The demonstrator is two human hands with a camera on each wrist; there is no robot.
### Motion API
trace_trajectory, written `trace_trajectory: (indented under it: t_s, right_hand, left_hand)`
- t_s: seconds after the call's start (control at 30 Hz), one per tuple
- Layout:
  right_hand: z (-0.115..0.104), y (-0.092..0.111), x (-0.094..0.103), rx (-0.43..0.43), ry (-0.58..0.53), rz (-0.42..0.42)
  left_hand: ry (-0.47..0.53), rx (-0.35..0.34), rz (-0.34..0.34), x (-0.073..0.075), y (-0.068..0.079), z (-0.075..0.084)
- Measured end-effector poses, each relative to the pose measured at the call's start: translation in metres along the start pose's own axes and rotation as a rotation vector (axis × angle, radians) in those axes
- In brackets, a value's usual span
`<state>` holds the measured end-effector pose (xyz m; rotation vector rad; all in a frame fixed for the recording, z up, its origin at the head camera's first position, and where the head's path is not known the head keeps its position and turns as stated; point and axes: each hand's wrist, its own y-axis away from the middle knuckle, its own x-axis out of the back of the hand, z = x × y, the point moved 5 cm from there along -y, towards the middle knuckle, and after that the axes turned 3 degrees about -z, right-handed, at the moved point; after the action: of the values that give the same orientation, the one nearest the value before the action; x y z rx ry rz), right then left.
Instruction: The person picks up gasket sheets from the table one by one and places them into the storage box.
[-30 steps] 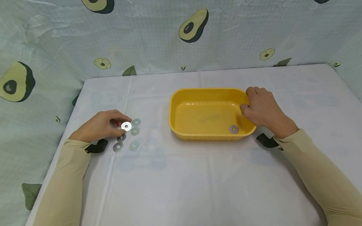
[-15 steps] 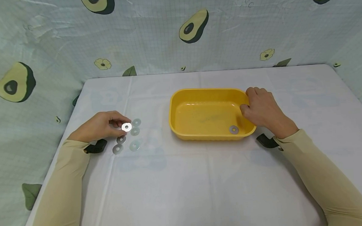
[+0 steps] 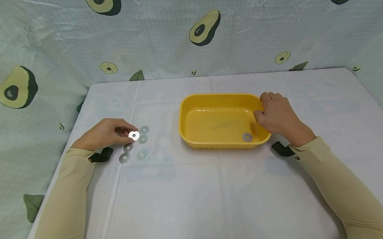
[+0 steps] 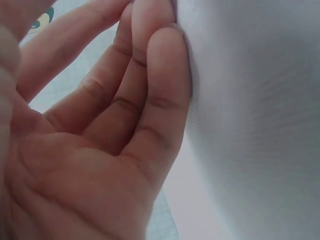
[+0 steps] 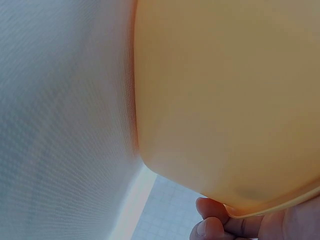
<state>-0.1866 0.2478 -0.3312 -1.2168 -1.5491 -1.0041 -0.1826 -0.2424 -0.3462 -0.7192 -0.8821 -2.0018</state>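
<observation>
Between thumb and fingertips my left hand point(image 3: 110, 132) pinches a shiny flat metal washer point(image 3: 134, 135), low over the table at the left. Several more washers lie flat around it: a grey washer point(image 3: 124, 158) and others close by, including a pale washer point(image 3: 142, 154). In the left wrist view the curled fingers point(image 4: 167, 70) touch or nearly touch the white cloth, and the washer is hidden. My right hand point(image 3: 276, 115) grips the right end of a yellow plastic tray point(image 3: 218, 145), thumb inside the rim. One washer point(image 3: 247, 137) lies inside that tray, near its right front corner.
A white cloth covers the table point(image 3: 195, 197). Behind it and along the left hangs a pale curtain point(image 3: 162, 35) printed with avocados. A dark wrist strap piece point(image 3: 101, 155) sits under the left wrist, another point(image 3: 282, 149) under the right.
The washer in my left hand has come very slightly nearer to me. The right hand and the tray have stayed in place.
</observation>
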Motion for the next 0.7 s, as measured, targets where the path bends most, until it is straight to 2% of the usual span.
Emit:
trace_trajectory:
  t_s: [0.47, 0.7]
  right_hand:
    - [-0.0001, 0.0006, 0.0, 0.013, -0.005, 0.014]
    - [-0.0004, 0.0001, -0.0001, -0.001, -0.001, 0.0]
  left_hand:
    - [-0.035, -0.008, 0.077, -0.0005, -0.0021, -0.0003]
    - [-0.043, -0.025, 0.181, 0.0045, -0.0007, 0.0012]
